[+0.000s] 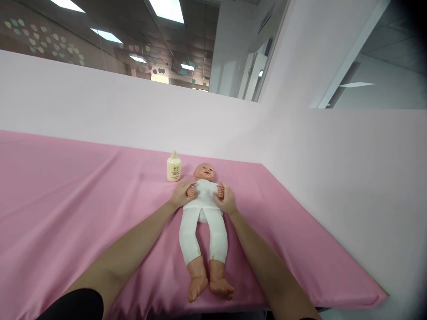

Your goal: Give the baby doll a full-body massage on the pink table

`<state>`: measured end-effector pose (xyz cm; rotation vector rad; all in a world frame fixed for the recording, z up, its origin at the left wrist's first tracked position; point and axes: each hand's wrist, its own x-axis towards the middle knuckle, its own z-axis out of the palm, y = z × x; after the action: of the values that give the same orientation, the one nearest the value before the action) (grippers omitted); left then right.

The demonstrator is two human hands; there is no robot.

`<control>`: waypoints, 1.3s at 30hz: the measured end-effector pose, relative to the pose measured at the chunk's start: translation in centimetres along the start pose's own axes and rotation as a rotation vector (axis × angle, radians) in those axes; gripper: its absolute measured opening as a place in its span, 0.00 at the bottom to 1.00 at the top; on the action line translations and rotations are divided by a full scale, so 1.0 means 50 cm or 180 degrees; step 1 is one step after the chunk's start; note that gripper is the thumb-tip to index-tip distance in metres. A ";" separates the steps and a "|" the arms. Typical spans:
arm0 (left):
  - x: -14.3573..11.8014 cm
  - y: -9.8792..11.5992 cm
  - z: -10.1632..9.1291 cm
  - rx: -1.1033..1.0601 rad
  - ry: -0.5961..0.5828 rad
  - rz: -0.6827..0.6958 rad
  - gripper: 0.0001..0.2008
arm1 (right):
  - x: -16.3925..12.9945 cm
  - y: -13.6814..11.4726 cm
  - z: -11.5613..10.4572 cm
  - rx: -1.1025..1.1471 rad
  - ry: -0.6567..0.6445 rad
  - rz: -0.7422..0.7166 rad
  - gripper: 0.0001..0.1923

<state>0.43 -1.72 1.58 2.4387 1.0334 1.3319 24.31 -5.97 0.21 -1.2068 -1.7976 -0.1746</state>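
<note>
Doll position: the doll (204,213) is lying face up on the pink cloth (66,200), directly ahead of you.
Long axis: it is running 12 to 6 o'clock, head at 12, bare feet at 6 nearest you.
Left hand: your left hand (181,194) is lying at the doll's 9 o'clock, fingers curling against its small hand and chest side.
Right hand: your right hand (227,200) is mirroring this at 3 o'clock, cupping the other small hand.
Grip: both hands are loosely cupping the torso, not pinching.
Nearer hand: neither; both are touching.
Bottle: the bottle (174,167) is standing upright at the head's 9 o'clock, just beside it.
Count: one doll, one bottle, two hands.
</note>
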 end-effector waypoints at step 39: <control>-0.034 0.045 -0.034 0.0076 -0.0811 0.0706 0.15 | -0.038 0.004 -0.057 0.0132 -0.0908 -0.0751 0.22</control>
<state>-0.45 -4.76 2.46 2.7160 0.7391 1.0303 26.38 -8.73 0.29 -1.0274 -2.1819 -0.1027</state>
